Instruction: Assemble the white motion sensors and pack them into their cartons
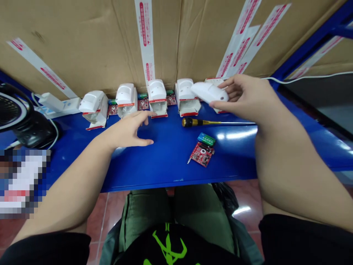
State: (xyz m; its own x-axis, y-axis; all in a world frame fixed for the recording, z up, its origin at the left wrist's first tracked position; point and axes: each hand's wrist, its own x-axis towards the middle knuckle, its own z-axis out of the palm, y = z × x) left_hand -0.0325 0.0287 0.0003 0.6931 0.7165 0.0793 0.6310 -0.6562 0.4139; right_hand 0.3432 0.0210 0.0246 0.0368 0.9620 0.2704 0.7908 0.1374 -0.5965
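My right hand [242, 94] grips a white rounded detector housing [209, 92] above a box [213, 81] at the back right. My left hand [132, 129] hovers over the blue table with thumb and fingers apart, holding nothing, just in front of the boxes. A red circuit board [202, 154] lies on the table with a green and blue battery [206, 139] against its back edge. Behind them is a screwdriver [190, 122] with a black and yellow handle, its shaft pointing right toward my right wrist.
Several open boxes with white detectors [157, 89] on them line the back of the blue table [154, 162], red boards [143, 104] and batteries between them. A black fan [33, 125] and a white power strip [68, 106] stand left. Cardboard [96, 44] rises behind.
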